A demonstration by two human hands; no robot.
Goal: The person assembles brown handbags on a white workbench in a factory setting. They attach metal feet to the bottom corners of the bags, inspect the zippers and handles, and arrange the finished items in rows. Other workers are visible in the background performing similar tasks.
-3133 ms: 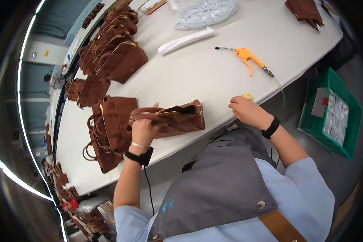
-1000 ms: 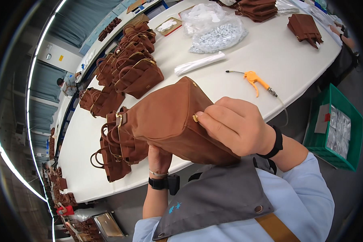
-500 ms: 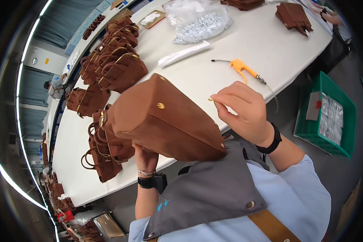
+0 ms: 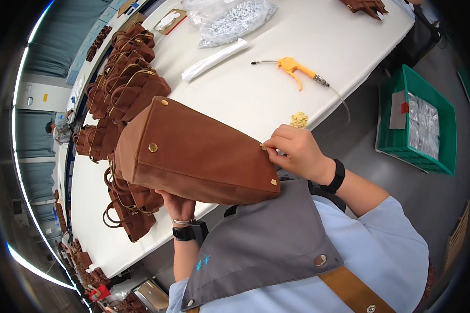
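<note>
A brown handbag (image 4: 203, 151) is tipped on its side, its flat base turned up toward me. Small gold studs sit at the base's corners; one stud (image 4: 153, 147) looks round, while another stud (image 4: 273, 182) by my apron has an angular outline. From underneath, my left hand (image 4: 178, 205) supports the bag, its fingers partly hidden. At the far right corner, my right hand (image 4: 295, 151) pinches with thumb and forefinger at a gold stud (image 4: 262, 146), which the fingertips partly cover. Beside that hand, a heap of small yellowish pieces (image 4: 299, 119) lies on the table edge.
Several brown handbags (image 4: 136, 91) stand along the left of the white table (image 4: 230, 99). An orange air blow gun (image 4: 296, 67) with a hose, a white roll (image 4: 215, 60) and a clear bag of small parts (image 4: 237, 25) lie farther back. A green crate (image 4: 394, 130) stands at right.
My right hand has moved from mid-air, where it pinched a small gold piece, to the bag's far right corner. The base now faces me more, and the yellowish heap has come into sight.
</note>
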